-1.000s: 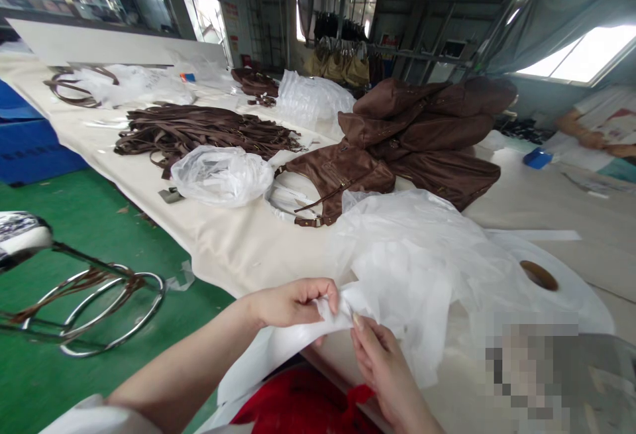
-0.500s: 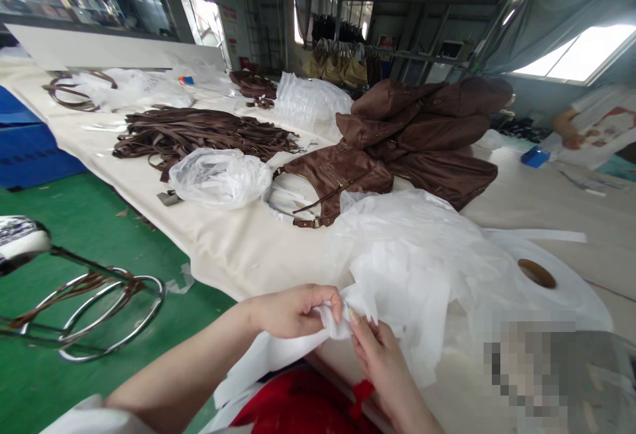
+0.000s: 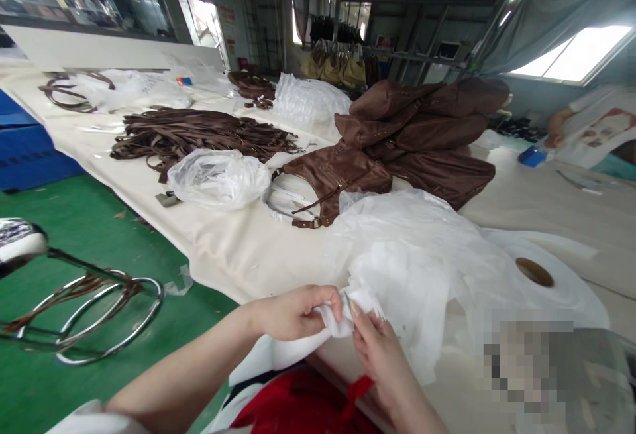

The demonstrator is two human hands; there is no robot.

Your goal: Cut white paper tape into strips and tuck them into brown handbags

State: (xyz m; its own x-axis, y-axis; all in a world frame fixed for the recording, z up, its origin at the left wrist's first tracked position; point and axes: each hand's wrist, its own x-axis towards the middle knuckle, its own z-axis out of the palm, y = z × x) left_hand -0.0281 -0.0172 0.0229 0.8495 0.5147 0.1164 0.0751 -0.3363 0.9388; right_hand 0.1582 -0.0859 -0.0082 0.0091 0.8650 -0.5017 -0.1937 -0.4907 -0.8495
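Close to my body at the table's front edge, my left hand (image 3: 301, 311) is closed round a bunched strip of white, soft sheet material (image 3: 336, 325). My right hand (image 3: 372, 338) pinches the same white strip just to the right, thumb on top. A tail of the strip hangs down below my left wrist. Right beyond my hands lies a heap of thin white sheets and clear plastic (image 3: 402, 275). A brown shoulder bag (image 3: 342, 175) with a white-wrapped handle lies past that heap.
Brown bags (image 3: 427, 129) are piled behind. Brown straps (image 3: 193, 132) and a clear plastic bag (image 3: 218, 179) lie to the left. A white roll (image 3: 566, 288) sits at right. A metal-ringed stool (image 3: 109, 315) stands on the floor. Another person (image 3: 591, 132) is across the table.
Both hands keep their grip on the white strip. My right hand has shifted very slightly, and the bunched part between the hands looks a little more crumpled.
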